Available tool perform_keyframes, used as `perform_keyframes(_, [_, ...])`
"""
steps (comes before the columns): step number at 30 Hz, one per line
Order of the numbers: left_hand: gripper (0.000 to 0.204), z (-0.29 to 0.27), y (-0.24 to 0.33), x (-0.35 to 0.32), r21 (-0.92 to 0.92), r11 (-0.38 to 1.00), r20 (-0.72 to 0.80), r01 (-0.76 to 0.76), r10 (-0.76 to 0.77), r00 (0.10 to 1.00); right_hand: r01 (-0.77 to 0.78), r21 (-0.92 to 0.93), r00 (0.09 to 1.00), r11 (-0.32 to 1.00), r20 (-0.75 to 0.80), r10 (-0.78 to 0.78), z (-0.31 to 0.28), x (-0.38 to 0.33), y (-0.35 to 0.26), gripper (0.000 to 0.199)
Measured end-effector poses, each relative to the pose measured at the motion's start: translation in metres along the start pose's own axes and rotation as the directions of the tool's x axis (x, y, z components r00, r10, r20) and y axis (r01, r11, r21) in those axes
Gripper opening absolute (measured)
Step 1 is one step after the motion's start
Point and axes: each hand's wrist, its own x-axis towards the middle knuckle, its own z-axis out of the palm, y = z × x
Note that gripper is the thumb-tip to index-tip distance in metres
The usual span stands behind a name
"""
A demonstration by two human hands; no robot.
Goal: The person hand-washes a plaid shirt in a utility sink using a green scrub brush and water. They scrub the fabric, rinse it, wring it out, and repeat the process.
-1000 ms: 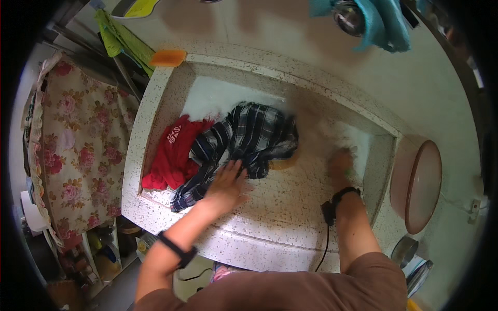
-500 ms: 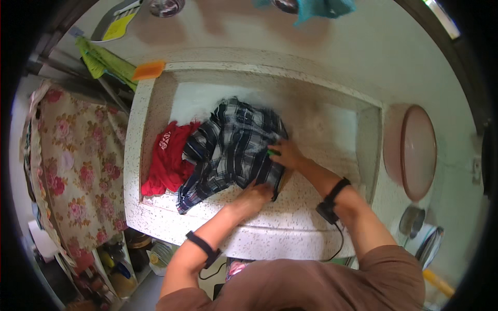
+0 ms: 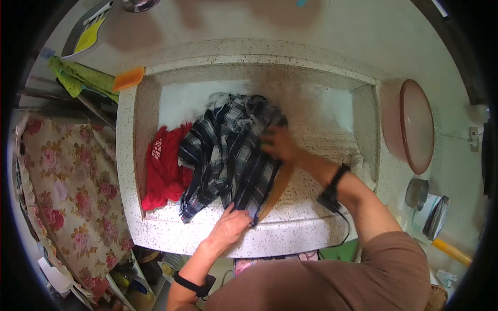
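step: looks like the scrubbing part of a hand wash, with the plaid shirt spread out over the sloped, ribbed floor of the speckled stone wash basin

left hand: down at the near rim of the basin, fingers curled and pinching the shirt's lower hem against the stone, so it's basically the anchor

right hand: reaching in over the upper right part of the shirt, closed round something small and green. Can't tell what it is, maybe a brush or a bit of soap. Palm is pressing down on the cloth

shirt: dark blue and white plaid, bunched in the middle of the basin, wet, with suds along the far side

red garment: crumpled just beside the shirt on its left, touching it, neither hand on it

wooden board: an edge pokes out from under the shirt near the right forearm

other stuff: orange sponge on the far left corner of the rim, pink round basin leaning off to the right, well apart

next move, my guess: keep the hem pinned so the cloth stays taut, and the green thing needs firm strokes along the fabric without dragging the whole shirt into a lump
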Motion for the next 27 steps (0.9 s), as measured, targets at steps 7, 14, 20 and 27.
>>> perform_keyframes(7, [0.011, -0.005, -0.008, -0.014, -0.046, 0.999, -0.031, 0.014, -0.015, 0.999, -0.285, 0.225, 0.957, 0.932, 0.015, 0.289, -0.007, 0.007, -0.029, 0.044])
perform_keyframes(14, [0.008, -0.01, -0.007, -0.011, 0.036, 0.998, -0.089, 0.055, -0.052, 0.995, -0.013, 0.145, 0.996, 0.989, 0.094, 0.0, -0.048, 0.019, -0.05, 0.043])
perform_keyframes(20, [0.008, -0.008, -0.009, -0.007, 0.011, 0.996, -0.123, 0.088, -0.086, 0.989, -0.287, 0.247, 0.939, 0.926, -0.12, 0.323, -0.014, 0.005, -0.027, 0.034])
perform_keyframes(27, [0.014, -0.014, -0.001, -0.007, -0.143, 0.976, -0.173, 0.162, -0.185, 0.967, -0.662, 0.706, 0.647, 0.253, 0.367, 0.669, -0.015, 0.034, 0.089, 0.028])
